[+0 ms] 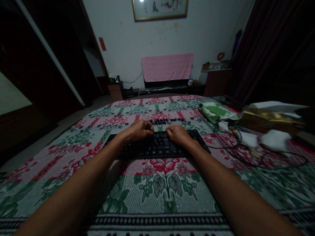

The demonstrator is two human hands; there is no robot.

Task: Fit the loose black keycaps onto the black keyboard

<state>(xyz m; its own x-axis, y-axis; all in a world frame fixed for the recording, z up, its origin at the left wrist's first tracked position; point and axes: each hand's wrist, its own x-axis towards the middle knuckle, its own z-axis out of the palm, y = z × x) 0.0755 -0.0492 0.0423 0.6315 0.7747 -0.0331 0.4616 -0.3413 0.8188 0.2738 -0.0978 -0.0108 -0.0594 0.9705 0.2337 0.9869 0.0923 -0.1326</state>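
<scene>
A black keyboard (pixel 157 147) lies on a floral bed cover (pixel 159 186). My left hand (pixel 139 129) is closed in a pinch over the keyboard's upper left part, and a thin pale object that I cannot name sticks up from its fingers. My right hand (pixel 178 134) rests on the upper middle of the keyboard with its fingers curled together. What is under them is hidden. A row of loose dark keycaps (pixel 168 121) lies on the cover just behind the keyboard. The two hands nearly touch.
The keyboard's black cable (pixel 246 160) loops across the cover at the right. White wads (pixel 274 139), a gold box (pixel 268 119) and a green-and-white pack (pixel 216 111) lie there too. A pink cloth (pixel 167 67) covers a screen at the far wall.
</scene>
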